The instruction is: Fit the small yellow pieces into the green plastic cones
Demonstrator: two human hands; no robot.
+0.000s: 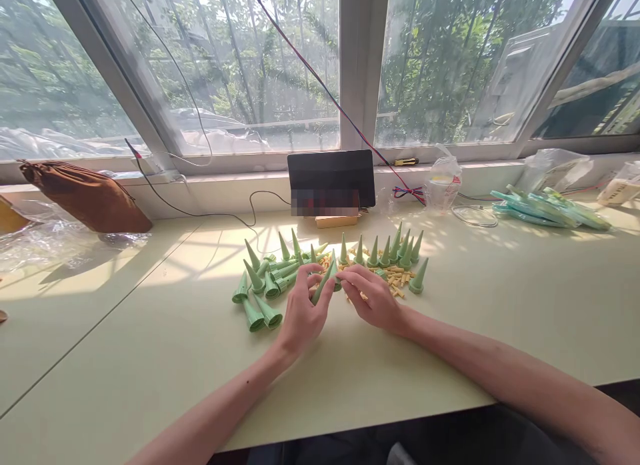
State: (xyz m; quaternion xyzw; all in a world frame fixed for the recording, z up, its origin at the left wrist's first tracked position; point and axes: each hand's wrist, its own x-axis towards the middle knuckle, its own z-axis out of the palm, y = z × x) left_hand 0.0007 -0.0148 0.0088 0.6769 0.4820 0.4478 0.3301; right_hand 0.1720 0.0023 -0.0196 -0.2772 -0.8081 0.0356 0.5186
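Note:
My left hand (306,311) is closed around a hollow green plastic spike (321,286), which it holds at a slant. Close beside it, my right hand (373,297) has its fingertips pinched together at the spike; what is between them is too small to tell. Left of my hands lie several loose green spikes (270,315), some on their sides with open ends toward me. More green spikes (373,253) stand upright behind and to the right of my hands. Small tan peg-like pieces (397,278) are heaped between them, partly hidden by my fingers.
A black tablet (331,178) leans at the window on a small cardboard box (337,221). The brown pouch (95,198) and clear plastic wrap (65,241) are at the left. Cables, a plastic-bagged cup (444,181) and green packets (547,208) lie along the back right.

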